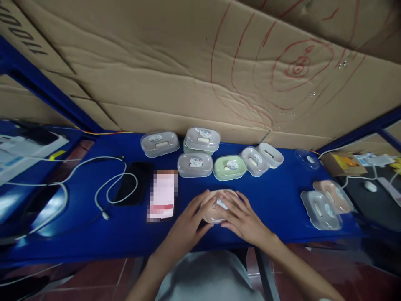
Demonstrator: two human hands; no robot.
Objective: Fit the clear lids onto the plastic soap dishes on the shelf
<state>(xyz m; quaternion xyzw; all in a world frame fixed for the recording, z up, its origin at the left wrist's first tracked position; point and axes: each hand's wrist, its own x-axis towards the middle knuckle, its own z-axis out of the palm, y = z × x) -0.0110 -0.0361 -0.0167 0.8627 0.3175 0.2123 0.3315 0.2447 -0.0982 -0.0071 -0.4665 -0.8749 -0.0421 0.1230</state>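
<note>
A peach-coloured soap box (214, 216) with a clear lid lies on the blue table in front of me, between my two hands. My left hand (190, 220) grips its left side, thumb along the near edge and fingers over the far side. My right hand (246, 220) curls round the right side, some of its fingers lying over the lid near a whitish label (222, 203). Much of the box is hidden under the fingers. Just beyond it sit a green soap box (230, 167) and a grey one (194, 164), both with clear lids.
Several more soap boxes stand along the cardboard wall (163, 83). At right are another grey box (321, 210), a peach one (333, 196) and a loose clear lid (307, 159). Left lie a lit phone (163, 194), a dark phone (133, 184) and a white cable (66, 196).
</note>
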